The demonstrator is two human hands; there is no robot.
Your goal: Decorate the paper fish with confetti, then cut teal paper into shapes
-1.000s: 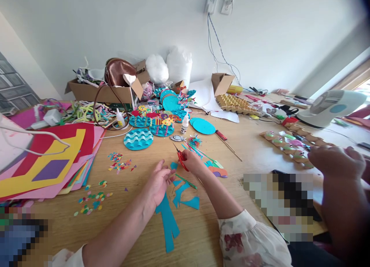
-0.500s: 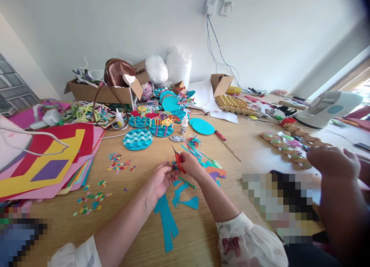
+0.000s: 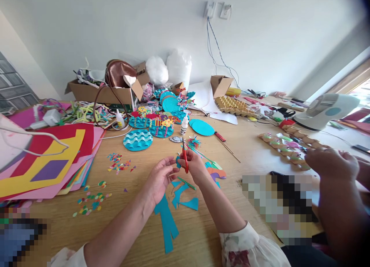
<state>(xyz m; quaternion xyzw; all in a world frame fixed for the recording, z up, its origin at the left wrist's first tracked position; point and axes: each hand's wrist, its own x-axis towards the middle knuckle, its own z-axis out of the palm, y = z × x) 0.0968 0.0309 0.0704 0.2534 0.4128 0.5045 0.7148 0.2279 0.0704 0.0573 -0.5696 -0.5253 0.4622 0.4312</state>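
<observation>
Red-handled scissors (image 3: 185, 162) are in my right hand (image 3: 194, 167), their dark blades pointing away from me. A small blue paper piece (image 3: 178, 162) sits between the two hands, held at the fingertips of my left hand (image 3: 162, 177), whose fingers are curled. Part of that piece is hidden by the fingers. Below my hands, cut blue paper (image 3: 167, 224) lies on the wooden table, with a blue scrap (image 3: 190, 204) and a thin green strip (image 3: 187, 183) beside it.
Colored paper sheets (image 3: 52, 163) are stacked at left, near confetti dots (image 3: 94, 199). Ahead stand a wavy blue disc (image 3: 138, 139), a glue bottle (image 3: 184, 125) and a flat blue oval (image 3: 203, 127). At right are a co-worker's hands (image 3: 332, 163), an egg-carton strip (image 3: 285, 149) and a white fan (image 3: 326, 111).
My right hand has turned the scissors, so the blades now point more straight ahead instead of to the left. The blue piece shows more clearly between my hands.
</observation>
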